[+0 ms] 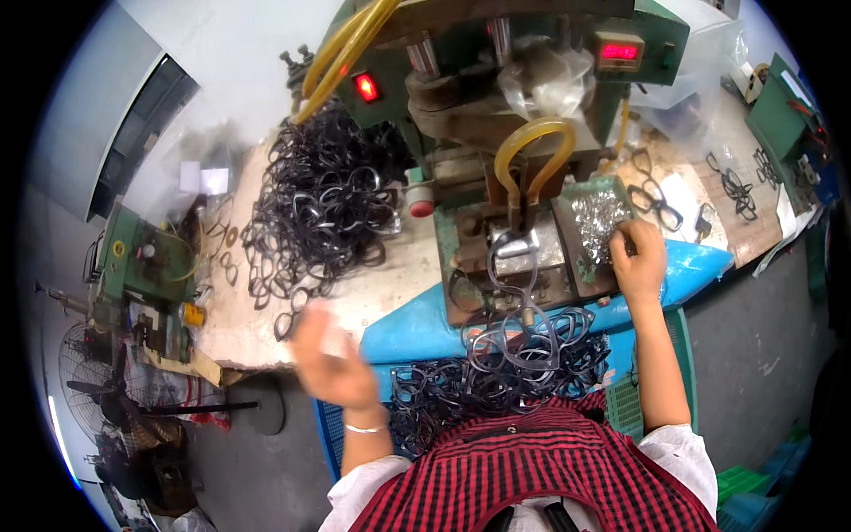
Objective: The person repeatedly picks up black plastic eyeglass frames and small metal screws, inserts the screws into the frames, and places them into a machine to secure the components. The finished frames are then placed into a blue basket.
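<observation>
A person in a red-and-black checked garment [496, 461] with white sleeves [678, 452] works at a pale wooden table [399, 279], seen from above. A large green metal machine [372, 53] spans 11 to 1 o'clock.

The person's bare left hand [335, 365], at 7 to 8 o'clock, is raised at the table's front edge. It is blurred: the thumb seems apart from the fingers, but whether they hold anything cannot be told. A thin pale bracelet [365, 429] circles the wrist.

The bare right hand [640, 259], at 3 o'clock, is at the right edge of a dull metal tray [592, 284] holding many small, shiny silver pieces [596, 220]. Its fingers are curled, with the thumb close to the forefinger; whether they pinch a piece cannot be told.

Just right of centre, a grey see-through plastic eyeglass frame [512, 290] lies at the machine's metal work block [461, 306], below a looped yellow tube [569, 133]. Neither hand touches this frame.

At 5 o'clock, between the forearms, a tangled heap of dark and grey eyeglass frames [501, 377] lies against the garment, below a bright blue plastic sheet [403, 330]. A larger heap of glossy black eyeglass frames [328, 191] covers the table at 10 o'clock. More dark frames [656, 206] lie towards 2 and 3 o'clock, beyond the right hand. At 8 o'clock stands a black wire-caged fan [97, 372].
</observation>
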The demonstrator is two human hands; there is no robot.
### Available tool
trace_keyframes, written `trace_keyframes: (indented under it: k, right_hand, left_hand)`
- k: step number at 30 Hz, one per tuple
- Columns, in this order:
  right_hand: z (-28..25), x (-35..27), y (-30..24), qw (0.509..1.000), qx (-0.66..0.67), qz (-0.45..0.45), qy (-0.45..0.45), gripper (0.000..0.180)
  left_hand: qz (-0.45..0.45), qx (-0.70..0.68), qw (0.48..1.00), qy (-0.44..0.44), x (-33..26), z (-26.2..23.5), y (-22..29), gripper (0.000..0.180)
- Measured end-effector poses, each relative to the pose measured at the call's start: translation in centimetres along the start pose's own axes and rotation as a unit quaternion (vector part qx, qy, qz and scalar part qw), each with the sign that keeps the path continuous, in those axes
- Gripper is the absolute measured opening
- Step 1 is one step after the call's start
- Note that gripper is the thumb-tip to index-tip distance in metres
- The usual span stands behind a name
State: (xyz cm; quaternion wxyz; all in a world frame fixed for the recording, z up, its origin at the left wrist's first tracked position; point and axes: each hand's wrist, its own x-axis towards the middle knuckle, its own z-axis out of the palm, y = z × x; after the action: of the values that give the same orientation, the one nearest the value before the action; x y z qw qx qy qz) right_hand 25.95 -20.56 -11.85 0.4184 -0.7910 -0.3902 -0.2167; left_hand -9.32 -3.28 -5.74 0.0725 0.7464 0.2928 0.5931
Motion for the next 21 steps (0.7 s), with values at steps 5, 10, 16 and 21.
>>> trace_keyframes:
  k: [5, 10, 16, 21]
  right_hand:
    - [1.6, 1.5, -0.5, 1.0, 0.004, -0.01, -0.023, 0.005]
    - [2.9, 2.2, -1.8, 0.998, 0.048, 0.026, -0.037, 0.007]
    - [-1.5, -1.9, -0.6, 0.993, 0.054, 0.105, -0.007, 0.009]
    - [-4.4, -4.1, 0.2, 0.981, 0.113, 0.155, 0.028, 0.011]
  left_hand:
    - [0.071, 0.254, 0.959, -0.1, 6.0, 0.7, -5.5, 0.023]
    - [0.065, 0.386, 0.915, -0.101, 7.3, 7.7, -13.1, 0.023]
    - [0.007, 0.355, 0.922, -0.157, 1.2, 13.2, -15.1, 0.018]
    - [0.087, 0.316, 0.922, -0.205, 1.5, 13.0, -12.7, 0.015]
